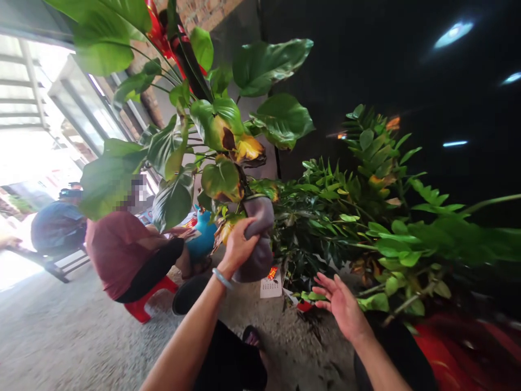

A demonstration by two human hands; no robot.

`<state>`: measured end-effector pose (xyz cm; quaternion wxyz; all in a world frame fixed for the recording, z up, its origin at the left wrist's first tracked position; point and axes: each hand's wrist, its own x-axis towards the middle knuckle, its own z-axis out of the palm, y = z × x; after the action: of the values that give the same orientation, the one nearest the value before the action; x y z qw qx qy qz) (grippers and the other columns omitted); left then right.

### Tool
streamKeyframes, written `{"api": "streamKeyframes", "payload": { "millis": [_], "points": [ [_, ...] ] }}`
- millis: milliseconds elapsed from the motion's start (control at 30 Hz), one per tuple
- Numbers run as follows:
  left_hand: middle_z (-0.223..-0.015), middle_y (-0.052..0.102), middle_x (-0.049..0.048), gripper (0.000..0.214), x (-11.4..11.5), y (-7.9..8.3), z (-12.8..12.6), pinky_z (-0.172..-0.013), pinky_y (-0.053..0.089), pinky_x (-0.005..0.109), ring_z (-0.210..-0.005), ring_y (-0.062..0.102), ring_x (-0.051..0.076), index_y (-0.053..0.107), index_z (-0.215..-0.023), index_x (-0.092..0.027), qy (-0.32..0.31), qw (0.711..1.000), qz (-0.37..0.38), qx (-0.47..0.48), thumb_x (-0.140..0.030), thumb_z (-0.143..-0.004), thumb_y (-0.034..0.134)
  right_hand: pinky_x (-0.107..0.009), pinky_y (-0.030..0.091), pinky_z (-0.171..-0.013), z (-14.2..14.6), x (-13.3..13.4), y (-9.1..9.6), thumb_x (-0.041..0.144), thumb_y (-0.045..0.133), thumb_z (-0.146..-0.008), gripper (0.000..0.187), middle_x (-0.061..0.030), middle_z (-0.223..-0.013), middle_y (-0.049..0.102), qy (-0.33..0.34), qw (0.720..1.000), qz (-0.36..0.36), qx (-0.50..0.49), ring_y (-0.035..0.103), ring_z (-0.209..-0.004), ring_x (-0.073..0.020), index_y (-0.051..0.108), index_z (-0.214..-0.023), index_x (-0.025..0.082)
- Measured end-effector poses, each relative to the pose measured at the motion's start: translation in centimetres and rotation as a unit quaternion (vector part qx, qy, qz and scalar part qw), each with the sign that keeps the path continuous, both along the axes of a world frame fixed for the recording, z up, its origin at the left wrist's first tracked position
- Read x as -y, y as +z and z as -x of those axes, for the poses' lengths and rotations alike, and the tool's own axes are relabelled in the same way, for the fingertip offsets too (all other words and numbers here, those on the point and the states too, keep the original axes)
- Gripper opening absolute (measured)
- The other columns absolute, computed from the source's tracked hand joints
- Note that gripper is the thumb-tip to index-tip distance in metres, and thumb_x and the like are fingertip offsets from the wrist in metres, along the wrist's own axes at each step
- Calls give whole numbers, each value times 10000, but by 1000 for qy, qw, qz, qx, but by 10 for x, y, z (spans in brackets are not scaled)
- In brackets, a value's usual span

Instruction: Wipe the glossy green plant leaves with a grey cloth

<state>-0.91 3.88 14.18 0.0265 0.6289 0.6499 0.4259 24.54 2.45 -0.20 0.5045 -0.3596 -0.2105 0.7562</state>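
the left hand (238, 244) has its grip pressed together around a grey cloth (260, 241), with the thumb on the near side and the fingers wrapped over the top fold. the cloth hangs down from the grip, so its long axis is almost upright, and its upper end touches the lower leaves of the big-leaf plant (215, 130). the nearest leaf (222, 179) lies just above the grip and a little to the left; it is green with yellow and brown patches at its edge, and another leaf above it (248, 149) looks mostly yellow and dry. the left hand is clearly the nearer one to these leaves.

the right hand (342, 304) is lower and further right, well apart from the cloth. its grip is spread, palm turned up and to the left, fingers loose, and it holds nothing. it is just beside the low fronds of the small-leaf plant (366, 206), which has many narrow shiny green leaves on arching stems.

the cloth looks soft and thick, a dull grey, folded over itself. below it, on the rough floor (81, 336), a small calendar card (271, 282) stands. further left a person in a red shirt (118, 250) sits on a red stool (142, 307), near a blue jug (203, 236).
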Motion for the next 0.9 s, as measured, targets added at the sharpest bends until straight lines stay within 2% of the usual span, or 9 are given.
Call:
{"api": "streamKeyframes", "payload": {
  "millis": [67, 133, 233, 300, 400, 500, 700, 833, 900],
  "points": [
    [-1129, 697, 75, 494, 4, -23, -10, -986, 458, 386, -1072, 618, 255, 677, -1107, -168, -31, 992, 124, -22, -109, -622, 602, -338, 520, -587, 2, 1, -1, 527, 709, -663, 381, -113, -996, 748, 6, 1000, -7, 1, 663, -824, -264, 773, -857, 205],
    [-1042, 725, 74, 494, 19, -45, -16, -938, 474, 367, -1011, 635, 271, 707, -1057, -150, -77, 963, 257, -36, -79, -578, 609, -341, 511, -582, 0, 1, -1, 542, 718, -639, 398, -119, -1007, 745, 7, 1000, -9, 9, 663, -831, -274, 775, -850, 210],
    [-941, 741, 46, 481, 52, -65, -20, -877, 486, 337, -945, 647, 268, 728, -1016, -148, -136, 926, 353, 13, -81, -556, 605, -354, 509, -596, -6, -1, 1, 563, 719, -612, 424, -132, -1000, 746, 10, 1000, -14, 26, 665, -819, -276, 779, -834, 207],
    [-933, 744, 30, 460, 71, -69, -21, -864, 486, 332, -926, 649, 258, 732, -997, -169, -112, 933, 332, 87, -104, -561, 602, -369, 508, -612, -12, 1, 5, 559, 728, -593, 433, -136, -999, 748, 20, 999, -22, 37, 666, -793, -271, 777, -839, 206],
    [-924, 742, 39, 417, 90, -70, -28, -853, 489, 336, -912, 651, 259, 728, -972, -174, -23, 947, 227, 226, -170, -564, 642, -383, 503, -643, -17, 10, 14, 560, 747, -564, 459, -130, -994, 753, 35, 997, -34, 61, 675, -809, -278, 767, -873, 220],
    [-902, 732, 51, 461, 99, -67, -48, -790, 506, 326, -864, 654, 254, 704, -1002, -161, 26, 919, 146, 366, -260, -552, 709, -422, 498, -762, -14, 29, 25, 563, 769, -553, 565, -124, -1072, 740, 65, 991, -61, 101, 666, -986, -317, 731, -1016, 243],
    [-970, 709, 52, 609, 112, -64, -107, -731, 515, 307, -826, 642, 228, 629, -1116, -191, -11, 836, 72, 544, -320, -539, 774, -448, 404, -1023, 21, 76, 40, 488, 844, -470, 950, -143, -1318, 619, 110, 971, -164, 135, 538, -1241, -325, 522, -1320, 213],
    [-1188, 656, 88, 621, 119, -72, -134, -890, 485, 364, -1049, 604, 287, 616, -1163, -209, -36, 811, 40, 582, -329, -567, 744, -454, 469, -952, 35, 92, 40, 492, 848, -461, 850, -133, -1163, 701, 79, 979, -161, 102, 626, -1108, -341, 564, -1210, 206],
    [-1292, 605, 96, 547, 124, -78, -143, -1012, 419, 412, -1196, 533, 320, 640, -1144, -214, -62, 818, 26, 571, -356, -621, 708, -448, 499, -914, 35, 96, 41, 530, 835, -486, 800, -121, -1103, 727, 63, 989, -127, 46, 668, -1022, -329, 581, -1175, 211]
  ]
}}
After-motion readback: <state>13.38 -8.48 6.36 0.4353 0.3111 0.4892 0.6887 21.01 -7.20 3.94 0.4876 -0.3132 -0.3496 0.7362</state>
